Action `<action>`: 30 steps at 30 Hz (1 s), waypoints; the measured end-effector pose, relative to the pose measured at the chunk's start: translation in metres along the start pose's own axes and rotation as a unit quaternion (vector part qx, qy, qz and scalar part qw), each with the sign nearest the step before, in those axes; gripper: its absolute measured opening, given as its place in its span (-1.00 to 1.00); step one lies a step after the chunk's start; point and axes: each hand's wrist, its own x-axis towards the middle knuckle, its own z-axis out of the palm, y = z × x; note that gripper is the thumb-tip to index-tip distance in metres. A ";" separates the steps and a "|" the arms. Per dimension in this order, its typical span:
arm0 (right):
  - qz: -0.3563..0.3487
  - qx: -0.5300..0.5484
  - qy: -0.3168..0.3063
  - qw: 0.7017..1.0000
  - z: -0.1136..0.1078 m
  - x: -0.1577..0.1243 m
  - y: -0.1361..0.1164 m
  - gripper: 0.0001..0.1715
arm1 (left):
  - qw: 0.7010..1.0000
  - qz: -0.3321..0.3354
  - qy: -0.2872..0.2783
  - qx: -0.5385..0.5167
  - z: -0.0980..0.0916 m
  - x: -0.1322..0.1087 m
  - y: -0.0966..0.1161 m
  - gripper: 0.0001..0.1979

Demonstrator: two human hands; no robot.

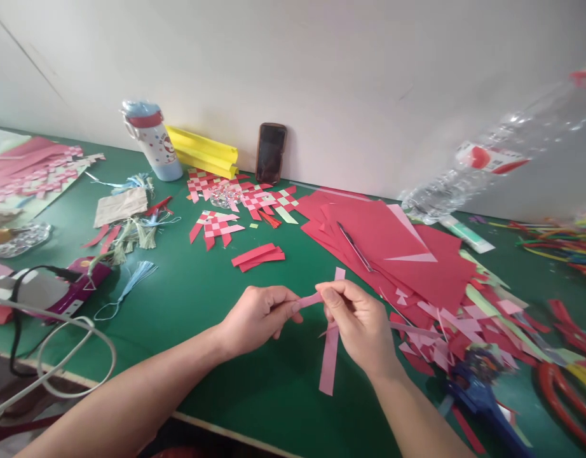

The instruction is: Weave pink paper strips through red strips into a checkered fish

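Pink strip (310, 300) (narrow) is pinched by left hand (260, 319) and right hand (357, 323).

No legible text, bottle label (492, 158) blurred, flask print (166, 147) unclear

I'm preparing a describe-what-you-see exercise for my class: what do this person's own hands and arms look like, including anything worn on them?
The left hand and right hand are ungloved. Both forearms are bare as far as they show, with no sleeves, watch or bracelet visible. No ring shows on the fingers.
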 end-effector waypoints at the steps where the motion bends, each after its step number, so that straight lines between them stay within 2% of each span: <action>1: -0.001 -0.003 0.007 1.000 0.000 0.000 0.000 -0.65 | 1.000 0.001 0.000 -0.002 0.000 0.000 0.001 -0.71; 4: 0.015 0.006 0.014 1.000 0.001 0.000 0.000 -0.63 | 1.000 -0.004 0.011 -0.011 0.000 0.002 0.003 -0.72; 7: 0.017 0.048 -0.007 0.999 0.002 -0.001 -0.003 -0.62 | 0.999 -0.002 0.023 -0.032 0.000 0.003 0.003 -0.74; 10: -0.011 0.079 -0.041 0.996 0.003 -0.002 -0.007 -0.68 | 0.998 0.012 0.010 -0.057 0.000 0.003 0.000 -0.76; 13: -0.055 0.053 -0.091 0.993 0.006 -0.003 -0.010 -0.74 | 0.997 0.029 -0.007 -0.065 0.001 0.002 -0.002 -0.78; 15: -0.074 0.030 -0.102 0.992 0.006 -0.003 -0.009 -0.74 | 0.997 0.034 -0.011 -0.066 0.001 0.002 -0.002 -0.78; 20: -0.012 -0.014 0.011 1.000 -0.001 -0.001 -0.007 -0.69 | 0.998 0.028 -0.006 -0.062 0.001 0.003 -0.001 -0.76; 22: 0.004 -0.030 0.037 0.999 -0.004 0.000 -0.006 -0.66 | 0.998 0.028 0.001 -0.060 0.001 0.004 -0.002 -0.76; 30: -0.071 -0.046 0.066 0.994 -0.010 0.008 0.004 -0.68 | 1.000 0.013 -0.001 -0.028 -0.001 0.008 -0.006 -0.78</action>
